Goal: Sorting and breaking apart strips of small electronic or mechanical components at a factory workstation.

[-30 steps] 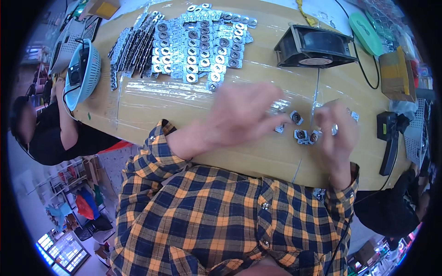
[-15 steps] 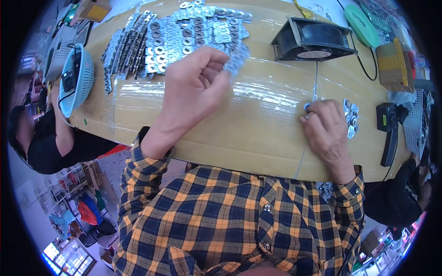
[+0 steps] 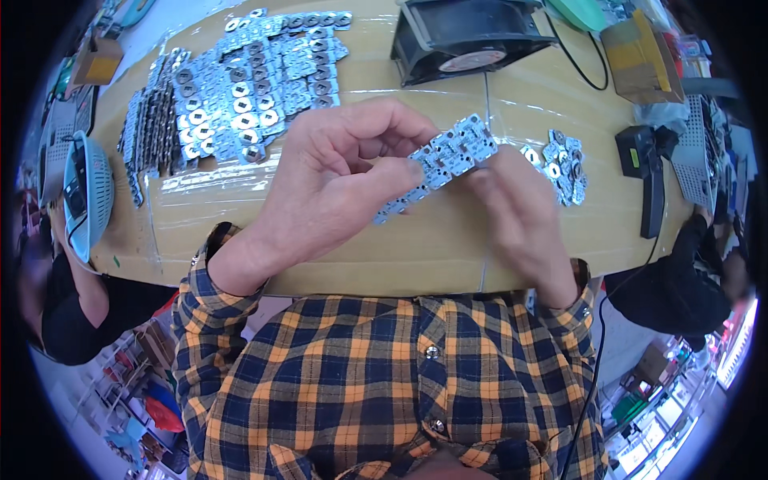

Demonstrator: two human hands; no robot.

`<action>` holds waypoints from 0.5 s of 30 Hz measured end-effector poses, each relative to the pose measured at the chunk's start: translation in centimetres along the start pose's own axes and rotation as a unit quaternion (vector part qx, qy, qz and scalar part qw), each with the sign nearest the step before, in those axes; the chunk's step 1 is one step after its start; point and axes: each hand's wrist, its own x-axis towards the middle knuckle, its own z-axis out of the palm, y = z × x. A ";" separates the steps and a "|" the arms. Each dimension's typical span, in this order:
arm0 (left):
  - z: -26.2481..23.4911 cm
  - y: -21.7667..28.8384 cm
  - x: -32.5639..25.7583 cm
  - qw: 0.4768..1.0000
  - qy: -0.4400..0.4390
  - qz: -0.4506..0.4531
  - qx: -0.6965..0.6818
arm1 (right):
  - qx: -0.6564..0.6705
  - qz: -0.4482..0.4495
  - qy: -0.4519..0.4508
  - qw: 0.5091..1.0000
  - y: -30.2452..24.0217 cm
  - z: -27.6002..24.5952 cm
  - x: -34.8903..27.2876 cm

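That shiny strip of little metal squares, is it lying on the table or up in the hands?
Up in the hands. The left hand and right hand pinch the strip above the table.

- Between my left hand (image 3: 336,188) and right hand (image 3: 520,220) I see a strip of small plates (image 3: 436,164), bright silvery metal with a dull sheen and dark holes.
- The rows of plates (image 3: 240,84) laid out farther back look like the same shiny stamped metal, catching light in patches.
- A loose heap of metal pieces (image 3: 560,164) beside my right hand glints the same way.
- The tabletop (image 3: 448,248) looks like tan cardboard or wood under glossy, wrinkled clear film.
- The fan housing (image 3: 464,36) is matt black plastic.
- My shirt (image 3: 384,376) is soft woven cloth, checked orange and navy, matt.
- The basket (image 3: 84,192) at the left is pale blue plastic.
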 end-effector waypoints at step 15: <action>1.6 -2.9 0.1 0.993 -0.053 -0.023 -0.105 | 0.333 0.075 0.036 0.939 -0.1 0.1 0.5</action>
